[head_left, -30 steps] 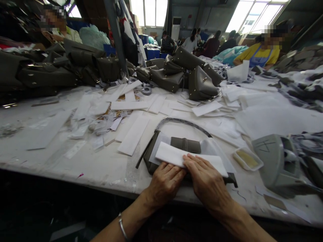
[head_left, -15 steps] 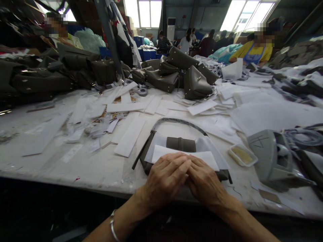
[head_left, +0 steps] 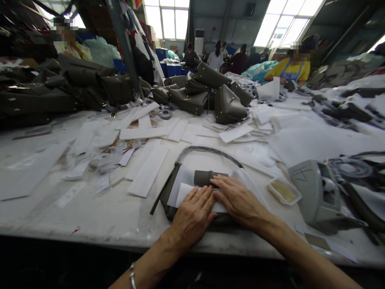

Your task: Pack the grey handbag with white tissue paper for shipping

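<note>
A flat olive-grey handbag (head_left: 167,198) lies on the white worktable (head_left: 99,216) near its front edge, its curved handle (head_left: 207,151) arching away from me. White paper sheets (head_left: 184,190) cover the bag's face below a grey leather tab (head_left: 202,178). My left hand (head_left: 192,214) lies palm down on the white paper, fingers spread. My right hand (head_left: 237,198) rests flat beside it, fingertips touching the tab. Neither hand grips anything.
Loose white paper strips (head_left: 147,170) litter the table to the left. A small tray of yellowish glue (head_left: 284,191) and a grey machine (head_left: 315,192) sit to the right. Finished olive bags (head_left: 210,94) are piled at the back. Other people work beyond.
Both hands slid forward over the white paper, away from the table edge. The right fingertips now reach the grey tab. The paper lies flatter on the bag.
</note>
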{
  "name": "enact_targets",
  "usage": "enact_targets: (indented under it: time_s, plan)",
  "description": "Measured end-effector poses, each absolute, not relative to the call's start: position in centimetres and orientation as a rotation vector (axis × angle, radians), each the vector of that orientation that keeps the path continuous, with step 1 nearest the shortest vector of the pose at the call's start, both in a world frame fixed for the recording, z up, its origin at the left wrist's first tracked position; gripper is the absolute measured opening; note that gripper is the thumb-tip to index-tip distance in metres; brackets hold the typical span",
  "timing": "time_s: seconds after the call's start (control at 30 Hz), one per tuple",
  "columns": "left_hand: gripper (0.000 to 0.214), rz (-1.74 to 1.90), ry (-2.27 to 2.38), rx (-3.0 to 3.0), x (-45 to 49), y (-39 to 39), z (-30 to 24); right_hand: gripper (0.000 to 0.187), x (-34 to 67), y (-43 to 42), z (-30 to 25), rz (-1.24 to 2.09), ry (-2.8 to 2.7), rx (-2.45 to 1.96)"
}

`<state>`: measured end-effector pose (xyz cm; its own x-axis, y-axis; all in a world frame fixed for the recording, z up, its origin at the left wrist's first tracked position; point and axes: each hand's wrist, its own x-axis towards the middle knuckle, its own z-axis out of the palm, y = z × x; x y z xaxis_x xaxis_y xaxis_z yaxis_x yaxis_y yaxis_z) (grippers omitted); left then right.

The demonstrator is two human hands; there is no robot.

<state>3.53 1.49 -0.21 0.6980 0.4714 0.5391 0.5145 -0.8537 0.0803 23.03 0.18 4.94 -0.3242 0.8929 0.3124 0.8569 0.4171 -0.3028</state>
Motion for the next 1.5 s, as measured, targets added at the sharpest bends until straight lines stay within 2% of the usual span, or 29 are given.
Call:
enact_targets:
  time_s: [0.3,0.5,0.83,0.97,1.13,1.37,1.5]
  plan:
    - [0.048,-0.873,-0.845,-2.822,3.8,0.9,-0.5,0.053,23.7,-0.5,0.8,-0.007,-2.395,-1.573]
    - [0.048,-0.896,-0.842,-2.787,4.0,1.4,-0.6,0.054,23.8,-0.3,0.0,-0.020,-2.337,-1.541]
    - [0.064,-0.740,-0.776,-2.882,3.3,1.3,-0.9,0.049,23.8,-0.5,0.3,0.033,-2.223,-1.470]
    - [0.061,-0.667,-0.781,-2.922,3.4,1.4,-0.7,0.041,23.8,-0.7,0.6,0.118,-2.106,-1.412]
    - [0.072,-0.619,-0.772,-2.927,3.6,1.3,-0.1,0.031,23.8,-0.9,1.0,0.141,-2.004,-1.369]
    - [0.057,-0.500,-0.790,-2.959,4.2,1.2,1.2,0.027,23.5,-0.9,0.4,0.172,-1.981,-1.350]
    - [0.059,-0.496,-0.797,-2.979,4.2,1.4,1.4,0.028,24.2,-1.1,1.9,0.343,-1.915,-1.344]
